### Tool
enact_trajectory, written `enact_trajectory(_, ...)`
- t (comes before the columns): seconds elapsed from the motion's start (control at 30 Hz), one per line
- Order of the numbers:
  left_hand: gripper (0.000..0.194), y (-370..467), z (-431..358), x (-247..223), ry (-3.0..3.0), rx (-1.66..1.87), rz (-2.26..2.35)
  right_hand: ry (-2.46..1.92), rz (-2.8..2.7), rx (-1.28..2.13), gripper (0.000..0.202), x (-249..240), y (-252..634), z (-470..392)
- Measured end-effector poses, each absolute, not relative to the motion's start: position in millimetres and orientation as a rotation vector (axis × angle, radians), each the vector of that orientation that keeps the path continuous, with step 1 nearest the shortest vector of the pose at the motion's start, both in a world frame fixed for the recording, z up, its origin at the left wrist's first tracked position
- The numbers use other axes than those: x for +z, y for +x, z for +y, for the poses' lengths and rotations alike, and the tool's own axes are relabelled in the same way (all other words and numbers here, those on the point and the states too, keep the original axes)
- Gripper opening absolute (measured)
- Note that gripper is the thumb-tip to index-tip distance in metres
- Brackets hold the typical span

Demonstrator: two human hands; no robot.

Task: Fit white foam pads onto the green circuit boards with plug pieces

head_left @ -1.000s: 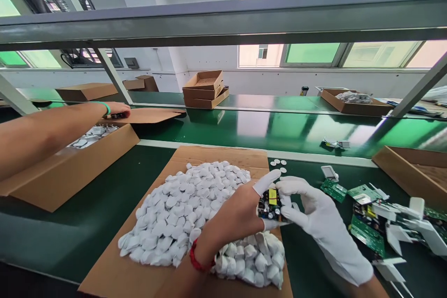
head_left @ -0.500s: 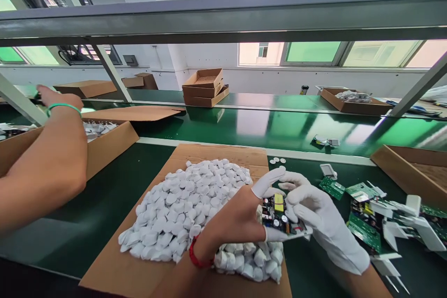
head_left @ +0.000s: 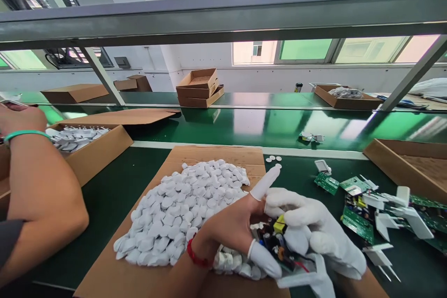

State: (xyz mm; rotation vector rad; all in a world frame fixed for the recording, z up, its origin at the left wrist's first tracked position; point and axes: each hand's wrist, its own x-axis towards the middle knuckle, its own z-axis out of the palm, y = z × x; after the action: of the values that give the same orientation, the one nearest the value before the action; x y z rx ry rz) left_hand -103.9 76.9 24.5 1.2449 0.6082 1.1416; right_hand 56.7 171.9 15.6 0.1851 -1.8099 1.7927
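My left hand (head_left: 237, 228), with white finger cots on its thumb and index finger and a red bracelet at the wrist, grips a circuit board (head_left: 275, 237). Its index finger points up and away. The board, tilted, carries a yellow block, dark parts and wires, with a white plastic piece (head_left: 310, 277) at its lower side. My right hand (head_left: 317, 228), in a white glove, curls over the board's right side and pinches a white disc (head_left: 296, 239) against it; some fingertips are hidden. A heap of white discs (head_left: 185, 209) lies on a cardboard sheet (head_left: 101, 270) beside the hands.
Several green boards with white plastic parts (head_left: 359, 223) lie at right, near an open cardboard box (head_left: 384, 153). At left a co-worker's arm (head_left: 42, 195) reaches across a box of white parts (head_left: 104, 153). A metal rail (head_left: 223, 18) crosses above the bench.
The board has moved down and tilted, exposing more of the white plastic piece. My left index finger has lifted clear of it. The co-worker's hand has moved left, and the view has shifted slightly.
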Motion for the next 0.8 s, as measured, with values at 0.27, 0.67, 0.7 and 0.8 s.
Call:
enact_trajectory(0.27, 0.128, -104.1, 76.5, 25.5, 1.276, 1.123, 0.595, 0.249, -1.922, 1.746, 0.022, 0.8, 54.2, 176.1)
enact_trajectory(0.67, 0.126, -109.0, 78.3, 33.0, 1.469, 0.996, 0.625, 0.317, -2.222, 1.597, 0.027, 17.6, 59.9, 172.1)
enact_trajectory(0.7, 0.124, -109.4, 77.9, 33.9, 1.484, 1.001, 0.641, 0.268, -2.223, 1.612, 0.027, 16.7, 60.0, 170.9)
enact_trajectory(0.8, 0.123, -110.6, 77.2, 37.3, 1.501, 1.027, 0.676, 0.231, -2.214, 1.576, 0.034, 15.6, 57.8, 168.7)
